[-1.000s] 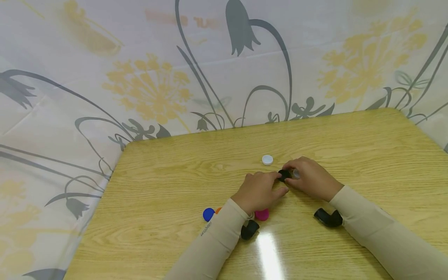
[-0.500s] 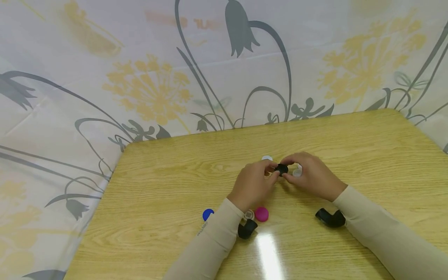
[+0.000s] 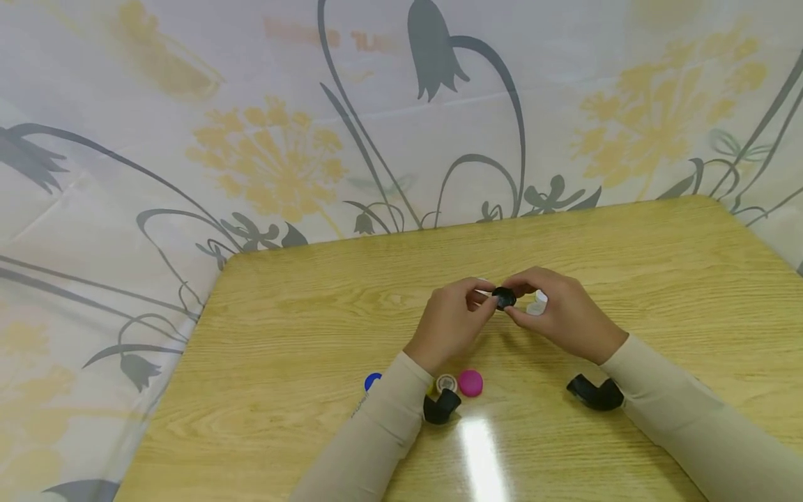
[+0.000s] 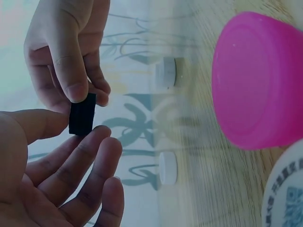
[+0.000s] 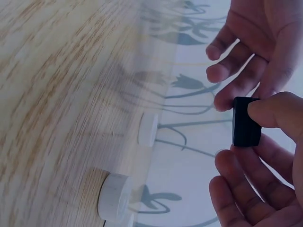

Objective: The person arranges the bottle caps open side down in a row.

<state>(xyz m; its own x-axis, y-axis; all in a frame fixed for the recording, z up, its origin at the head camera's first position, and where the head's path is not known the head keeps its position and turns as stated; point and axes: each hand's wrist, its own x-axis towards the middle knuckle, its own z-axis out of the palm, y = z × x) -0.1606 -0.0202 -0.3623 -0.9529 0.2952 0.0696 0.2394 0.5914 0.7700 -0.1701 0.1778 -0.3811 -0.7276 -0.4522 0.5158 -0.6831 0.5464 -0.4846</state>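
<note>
Both hands hold one small black cap-like piece [image 3: 504, 298], raised above the table. It is round in the head view and a short dark block in the left wrist view. My left hand [image 3: 447, 319] pinches its left side between thumb and fingers. From the right, my right hand [image 3: 560, 308] grips the same piece with thumb and fingertips. Two white caps stand on the table beyond; one cap [image 5: 115, 197] shows near in the right wrist view, the other cap [image 5: 148, 128] farther off. In the head view the hands partly cover them.
Near the left forearm lie a pink cap [image 3: 470, 383], a whitish cap [image 3: 447, 383] with a printed top, and a blue cap [image 3: 373, 381]. A black elbow fitting [image 3: 441, 407] touches the left sleeve's outline; another elbow fitting [image 3: 594, 392] lies by the right sleeve. A patterned cloth [image 3: 376, 125] hangs behind.
Both hands have risen slightly with the black piece, away from the body. The left hand, earlier reaching toward it with thumb apart, now pinches it too.
</note>
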